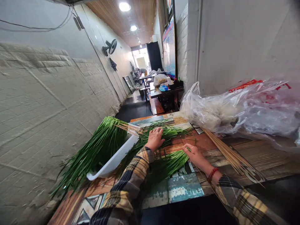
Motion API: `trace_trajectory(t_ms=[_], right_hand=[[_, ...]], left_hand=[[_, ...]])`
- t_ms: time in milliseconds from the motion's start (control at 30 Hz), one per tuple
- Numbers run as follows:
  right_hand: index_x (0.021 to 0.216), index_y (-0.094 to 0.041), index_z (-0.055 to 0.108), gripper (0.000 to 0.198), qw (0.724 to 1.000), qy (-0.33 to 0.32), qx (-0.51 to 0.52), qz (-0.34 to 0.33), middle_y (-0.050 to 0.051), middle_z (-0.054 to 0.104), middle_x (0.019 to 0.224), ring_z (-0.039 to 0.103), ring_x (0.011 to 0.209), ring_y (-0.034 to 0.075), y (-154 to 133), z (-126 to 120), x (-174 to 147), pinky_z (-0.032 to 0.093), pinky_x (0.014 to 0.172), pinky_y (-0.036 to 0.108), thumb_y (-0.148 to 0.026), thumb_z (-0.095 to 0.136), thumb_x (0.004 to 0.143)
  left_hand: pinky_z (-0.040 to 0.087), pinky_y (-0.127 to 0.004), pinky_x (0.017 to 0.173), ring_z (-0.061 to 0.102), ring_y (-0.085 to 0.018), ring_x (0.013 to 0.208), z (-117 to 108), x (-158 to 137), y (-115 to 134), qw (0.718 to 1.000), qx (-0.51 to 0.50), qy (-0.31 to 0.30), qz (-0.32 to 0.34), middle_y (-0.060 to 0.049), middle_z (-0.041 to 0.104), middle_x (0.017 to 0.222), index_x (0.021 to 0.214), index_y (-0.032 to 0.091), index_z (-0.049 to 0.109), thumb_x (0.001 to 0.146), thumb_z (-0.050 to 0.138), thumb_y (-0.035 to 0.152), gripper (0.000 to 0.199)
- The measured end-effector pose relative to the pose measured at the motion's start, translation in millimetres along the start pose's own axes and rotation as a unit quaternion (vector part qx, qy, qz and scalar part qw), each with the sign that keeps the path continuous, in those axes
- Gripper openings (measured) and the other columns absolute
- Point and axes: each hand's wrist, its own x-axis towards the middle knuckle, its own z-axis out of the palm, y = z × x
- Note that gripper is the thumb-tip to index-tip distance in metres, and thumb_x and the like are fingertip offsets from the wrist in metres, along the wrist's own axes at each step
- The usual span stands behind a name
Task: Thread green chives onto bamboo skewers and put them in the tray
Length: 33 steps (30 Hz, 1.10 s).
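My left hand [155,139] lies over a loose heap of green chives [172,132] in the middle of the table, its fingers apart on top of the stalks. Closer to me is a second bunch of chives [174,163]. My right hand [194,154] pinches at the pale stalk ends of that near bunch; its fingertips partly hide what they hold. To the left, a big stack of chives [100,147], threaded on thin wooden skewers [130,127], lies in a white tray [117,157] and hangs past its side.
Long bare skewers [225,153] lie on the patterned table [185,187] at right. Clear plastic bags [234,109] pile up behind them. A whitewashed brick wall [42,103] runs along the left. Further back stand dark tables [166,92] with bags and boxes.
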Motion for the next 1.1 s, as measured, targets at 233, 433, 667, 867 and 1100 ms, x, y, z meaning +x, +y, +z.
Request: trace_trajectory(t_ms=[233, 433, 667, 867, 1100], right_hand=[[0.075, -0.021, 0.054, 0.035, 1.000, -0.014, 0.013, 0.018, -0.006, 0.047, 0.048, 0.043, 0.040, 0.011, 2.9, 0.3, 0.3, 0.032, 0.042, 0.022, -0.050, 0.041, 0.088], [0.073, -0.020, 0.056, 0.035, 1.000, 0.003, 0.003, 0.008, -0.004, 0.050, 0.052, 0.048, 0.045, 0.012, -3.6, -2.0, 0.2, 0.035, 0.046, 0.022, -0.049, 0.043, 0.087], [0.073, -0.020, 0.057, 0.035, 1.000, -0.006, 0.021, 0.019, -0.005, 0.046, 0.047, 0.045, 0.042, 0.012, -4.8, -3.8, -2.3, 0.032, 0.043, 0.022, -0.050, 0.044, 0.086], [0.074, -0.021, 0.058, 0.035, 1.000, -0.006, 0.003, 0.010, -0.004, 0.050, 0.051, 0.047, 0.044, 0.013, -1.5, -3.1, -2.3, 0.033, 0.045, 0.023, -0.051, 0.044, 0.086], [0.074, -0.021, 0.057, 0.036, 1.000, -0.008, -0.003, 0.021, -0.005, 0.048, 0.047, 0.045, 0.039, 0.012, -5.9, -4.9, -5.9, 0.032, 0.042, 0.023, -0.052, 0.044, 0.086]], left_hand=[[0.040, -0.040, 0.088, 0.050, -0.027, 0.108, -7.5, 2.0, 1.3, 0.998, 0.049, -0.013, -0.039, -0.011, 0.056, 0.111, 0.105, 0.020, 0.059, 0.077, 0.057, 0.017, 0.029], [0.038, -0.042, 0.089, 0.047, -0.028, 0.108, -24.5, -6.8, 2.9, 0.995, 0.086, 0.044, -0.005, -0.011, 0.052, 0.115, 0.123, 0.024, 0.050, 0.078, 0.057, 0.018, 0.046], [0.033, -0.042, 0.101, 0.042, -0.028, 0.121, -5.9, -37.2, -6.7, 1.000, -0.020, 0.000, 0.004, -0.008, 0.044, 0.135, 0.136, 0.028, 0.040, 0.070, 0.070, 0.033, 0.072], [0.041, -0.036, 0.094, 0.052, -0.021, 0.107, -8.4, -48.6, 12.9, 0.993, -0.094, 0.064, 0.016, -0.006, 0.059, 0.115, 0.115, 0.023, 0.060, 0.084, 0.053, 0.019, 0.032], [0.045, -0.036, 0.086, 0.052, -0.022, 0.101, 16.5, -46.5, 39.0, 0.998, -0.058, 0.005, 0.024, -0.007, 0.058, 0.110, 0.104, 0.022, 0.064, 0.082, 0.055, 0.018, 0.024]])
